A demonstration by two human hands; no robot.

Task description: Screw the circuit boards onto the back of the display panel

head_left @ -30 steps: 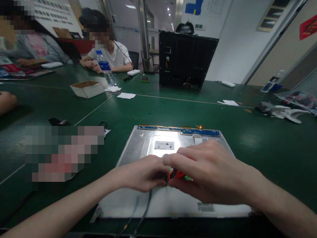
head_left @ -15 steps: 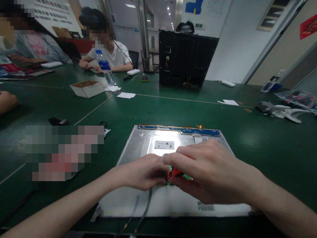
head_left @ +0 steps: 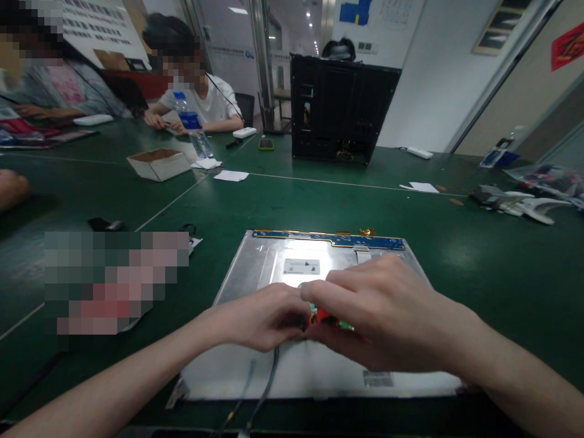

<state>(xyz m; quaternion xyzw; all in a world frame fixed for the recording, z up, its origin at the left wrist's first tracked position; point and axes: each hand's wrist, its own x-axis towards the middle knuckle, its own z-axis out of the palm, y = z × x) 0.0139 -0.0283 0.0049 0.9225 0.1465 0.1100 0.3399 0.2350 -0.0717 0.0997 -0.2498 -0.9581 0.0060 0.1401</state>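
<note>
A silver flat panel [head_left: 241, 274] lies on the green table, with a blue circuit strip [head_left: 374, 242] along its far edge. At its middle, my right hand [head_left: 378, 316] is closed around a red tool [head_left: 325, 315], whose tip is hidden. Part of a green board [head_left: 345, 325] shows under those fingers. My left hand [head_left: 269, 316] touches the right one from the left, its fingers closed at the end of a black cable [head_left: 270, 380]; what exactly they pinch is hidden.
A large black panel [head_left: 342, 109] stands upright at the back. A white box [head_left: 159, 165] and a water bottle [head_left: 194, 131] are at the back left, near two seated people. Grey-white parts [head_left: 515, 202] lie at the right; another person's hand [head_left: 13, 188] is at the left edge.
The fingers of my right hand have shifted slightly around the red tool, covering more of the green board. The whole view has moved a little.
</note>
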